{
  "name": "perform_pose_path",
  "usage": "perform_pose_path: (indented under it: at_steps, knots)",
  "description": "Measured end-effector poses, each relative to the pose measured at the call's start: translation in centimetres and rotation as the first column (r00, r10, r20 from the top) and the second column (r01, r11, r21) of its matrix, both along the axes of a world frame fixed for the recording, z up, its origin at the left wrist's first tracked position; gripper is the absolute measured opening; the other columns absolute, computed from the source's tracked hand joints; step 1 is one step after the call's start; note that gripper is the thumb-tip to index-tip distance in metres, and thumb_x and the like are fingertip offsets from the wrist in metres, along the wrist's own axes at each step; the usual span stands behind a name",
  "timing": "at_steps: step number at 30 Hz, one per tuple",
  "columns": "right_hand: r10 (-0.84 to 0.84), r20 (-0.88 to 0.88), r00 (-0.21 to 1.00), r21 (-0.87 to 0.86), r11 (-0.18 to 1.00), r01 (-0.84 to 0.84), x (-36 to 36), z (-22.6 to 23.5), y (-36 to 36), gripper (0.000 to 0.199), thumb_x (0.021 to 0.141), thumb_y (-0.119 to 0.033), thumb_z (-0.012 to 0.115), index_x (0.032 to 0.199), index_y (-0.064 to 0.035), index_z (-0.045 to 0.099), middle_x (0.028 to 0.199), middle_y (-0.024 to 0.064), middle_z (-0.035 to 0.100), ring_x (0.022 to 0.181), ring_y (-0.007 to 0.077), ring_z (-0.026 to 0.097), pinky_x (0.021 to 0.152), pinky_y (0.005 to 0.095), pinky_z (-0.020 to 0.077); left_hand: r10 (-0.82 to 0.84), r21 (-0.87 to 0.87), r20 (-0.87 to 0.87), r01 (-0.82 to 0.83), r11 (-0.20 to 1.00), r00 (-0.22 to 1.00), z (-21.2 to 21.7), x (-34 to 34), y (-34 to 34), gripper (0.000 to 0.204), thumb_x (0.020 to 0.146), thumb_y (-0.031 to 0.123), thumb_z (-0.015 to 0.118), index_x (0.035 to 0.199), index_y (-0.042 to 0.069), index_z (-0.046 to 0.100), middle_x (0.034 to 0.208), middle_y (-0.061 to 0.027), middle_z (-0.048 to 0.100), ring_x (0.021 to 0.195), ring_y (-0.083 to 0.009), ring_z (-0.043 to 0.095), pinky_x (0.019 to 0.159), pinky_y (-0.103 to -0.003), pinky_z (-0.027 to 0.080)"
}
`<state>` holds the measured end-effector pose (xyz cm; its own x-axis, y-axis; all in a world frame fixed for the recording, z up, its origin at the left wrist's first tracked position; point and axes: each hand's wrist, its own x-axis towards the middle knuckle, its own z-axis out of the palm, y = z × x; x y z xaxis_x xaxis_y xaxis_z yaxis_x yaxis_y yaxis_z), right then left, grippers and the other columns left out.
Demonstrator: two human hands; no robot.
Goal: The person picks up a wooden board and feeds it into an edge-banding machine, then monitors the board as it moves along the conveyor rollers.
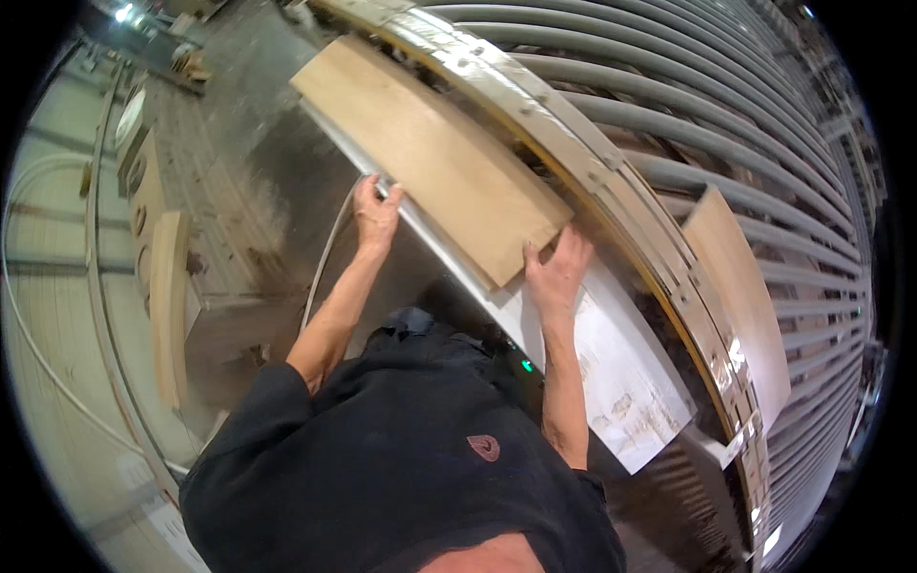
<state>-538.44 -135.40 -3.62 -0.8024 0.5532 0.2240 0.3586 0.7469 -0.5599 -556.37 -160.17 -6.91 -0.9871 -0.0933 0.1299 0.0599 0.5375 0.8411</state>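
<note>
Left hand [375, 212] curled over the edge of the white worktop [621, 372], just beside the wooden board's [435, 153] near long side, holding nothing else. Right hand [554, 272] spread flat, fingertips pressed on the board's near corner, not clenched. Board lying flat on the worktop, far edge close against the metal guide rail [573, 162]. Best kept square to that rail, pressure even, fingers well behind the board's leading end. Beyond the rail, grey rollers [726, 115] and a second board [740, 296].

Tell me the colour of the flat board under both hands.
Pale tan wood, the flat wooden board, seen in the head view.
</note>
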Motion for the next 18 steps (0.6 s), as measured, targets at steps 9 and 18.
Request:
perform_pose_path:
  at_steps: [9, 18]
  knots:
    - [0.024, -0.024, 0.999, 0.135, 0.991, -0.021, -2.3, 2.2, 0.9, 0.075, 0.076, -0.035, 0.072, 0.131, 0.0057, 0.043, 0.137, 0.0278, 0.036, 0.125, 0.0447, 0.033, 0.104, 0.0562, 0.0283, 0.017, 0.232, 0.189, -0.062, 0.971, 0.982, 0.5, 1.2, -0.6, 0.047, 0.08, 0.02, 0.069, 0.118, -0.003, 0.056, 0.114, -0.0174, 0.059, 0.1, -0.0236, 0.061, 0.087, -0.035, 0.05]
    - [0.199, 0.035, 0.979, 0.162, 0.966, -0.202, 1.7, 1.0, -4.8, 0.055, 0.078, -0.036, 0.071, 0.113, 0.0031, 0.054, 0.131, 0.0214, 0.046, 0.126, 0.0399, 0.036, 0.102, 0.0538, 0.0314, -0.111, 0.625, 0.523, -0.292, 0.724, 0.845, 2.5, 3.6, -0.4, 0.042, 0.087, 0.017, 0.066, 0.117, -0.01, 0.054, 0.114, -0.0185, 0.062, 0.097, -0.025, 0.064, 0.084, -0.038, 0.052]
